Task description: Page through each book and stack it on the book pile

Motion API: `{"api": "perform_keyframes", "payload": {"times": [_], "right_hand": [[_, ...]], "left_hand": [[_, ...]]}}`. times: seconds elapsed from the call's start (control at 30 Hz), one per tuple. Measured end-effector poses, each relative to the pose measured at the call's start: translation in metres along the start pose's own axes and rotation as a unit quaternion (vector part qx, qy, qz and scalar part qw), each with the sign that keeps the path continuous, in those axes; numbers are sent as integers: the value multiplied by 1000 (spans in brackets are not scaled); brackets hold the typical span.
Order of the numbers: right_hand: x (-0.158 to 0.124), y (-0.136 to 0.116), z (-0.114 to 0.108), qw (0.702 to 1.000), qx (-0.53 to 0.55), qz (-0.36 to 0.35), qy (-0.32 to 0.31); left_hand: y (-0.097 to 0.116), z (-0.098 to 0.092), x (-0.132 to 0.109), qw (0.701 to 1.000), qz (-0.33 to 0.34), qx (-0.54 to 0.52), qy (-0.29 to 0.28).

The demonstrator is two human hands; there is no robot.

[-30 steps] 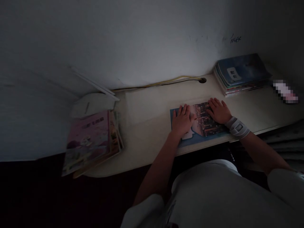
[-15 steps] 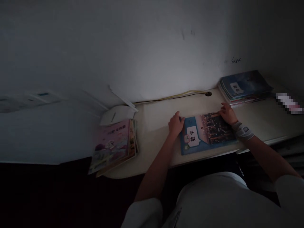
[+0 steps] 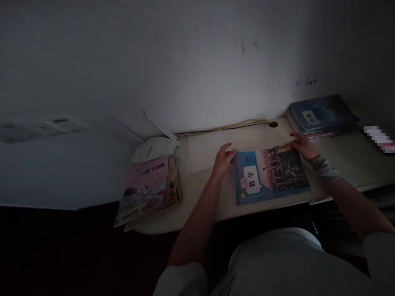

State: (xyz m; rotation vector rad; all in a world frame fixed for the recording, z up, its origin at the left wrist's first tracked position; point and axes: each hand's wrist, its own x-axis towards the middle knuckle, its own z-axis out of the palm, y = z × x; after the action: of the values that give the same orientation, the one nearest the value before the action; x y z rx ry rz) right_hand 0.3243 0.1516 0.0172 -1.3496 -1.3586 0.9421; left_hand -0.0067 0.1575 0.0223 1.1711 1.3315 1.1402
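Note:
A maths textbook (image 3: 256, 179) with a blue cover and a night-city photo lies flat on the white desk (image 3: 202, 181), its title turned sideways. Beside its upper left corner is my left hand (image 3: 222, 159), fingers apart, with the thumb at or very near the corner. At the upper right corner my right hand (image 3: 304, 147) has its fingers spread, the tips touching or just above the cover. Neither hand is wrapped round the book.
A pink-covered pile of books (image 3: 145, 185) overhangs the desk's left end, by a white router (image 3: 154, 149). Against the wall at right stands a stack of books (image 3: 327, 111), with a blurred-out phone-like object (image 3: 379, 139) beside it. A yellow cable (image 3: 228, 126) runs to a desk hole.
My left hand has drawn slightly left, off the textbook's side edge, with its fingers looser. My right hand has shifted a little right. The view has moved slightly; the textbook stays flat.

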Motion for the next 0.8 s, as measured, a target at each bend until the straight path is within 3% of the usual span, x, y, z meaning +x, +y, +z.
{"api": "perform_keyframes", "payload": {"times": [0.1,0.27,0.37,0.6,0.8], "right_hand": [[-3,-13,0,999,41,-15,-3],[-5,-17,-5,997,53,-41,33],[-7,-20,-11,998,28,-43,24],[-15,-45,-31,995,-24,24,-90],[-14,-66,-40,976,-125,37,-172]], "left_hand": [[4,-1,-1,999,1,47,-5],[12,0,-8,998,44,-40,-22],[16,-3,-12,995,88,-31,-33],[33,-17,-16,995,51,58,-62],[47,-21,-26,986,16,137,-95]]}}
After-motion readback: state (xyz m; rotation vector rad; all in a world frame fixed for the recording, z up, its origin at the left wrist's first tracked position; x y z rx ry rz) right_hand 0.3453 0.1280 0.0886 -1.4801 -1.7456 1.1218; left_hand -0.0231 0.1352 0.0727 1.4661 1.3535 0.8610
